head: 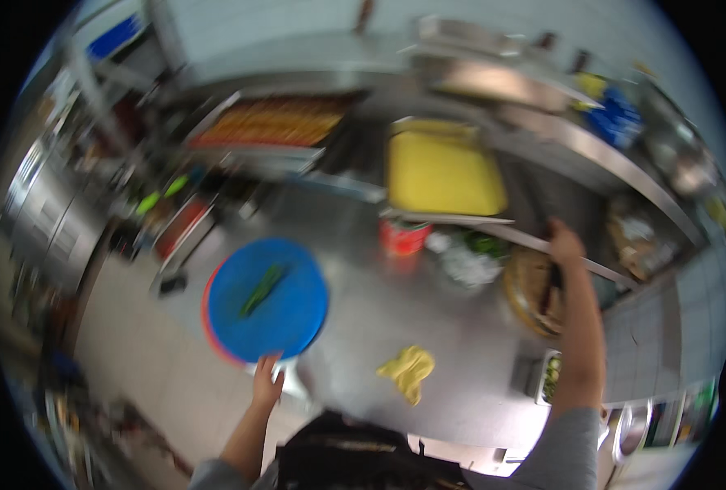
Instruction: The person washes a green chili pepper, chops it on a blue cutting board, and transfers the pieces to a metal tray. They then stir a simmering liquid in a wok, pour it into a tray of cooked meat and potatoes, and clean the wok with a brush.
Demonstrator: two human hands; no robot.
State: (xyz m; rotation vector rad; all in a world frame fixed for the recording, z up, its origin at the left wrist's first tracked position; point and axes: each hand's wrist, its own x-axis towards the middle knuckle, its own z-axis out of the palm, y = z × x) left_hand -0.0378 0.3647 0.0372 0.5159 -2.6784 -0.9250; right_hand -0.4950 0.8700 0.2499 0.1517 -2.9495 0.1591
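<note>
My left hand (267, 381) is at the near rim of a round blue cutting board (302, 306), fingers somewhat apart and holding nothing. A small bunch of green stalks (262, 290) lies across that board, and a red edge shows beneath it. My right hand (566, 242) is stretched far forward at the front edge of the steel shelf (602, 269). A long dark thing (536, 193), perhaps a knife, extends beyond its fingers; blur hides whether they are closed on it. Under my right forearm is a round wooden board or basket (522, 291) with another dark item on it.
On the steel counter (363, 306) lies a crumpled yellow cloth (409, 372). A red can (404, 237) and a clear plastic bag (470, 263) stand below a tray of yellow food (445, 171). A small container of cut greens (550, 376) sits at right.
</note>
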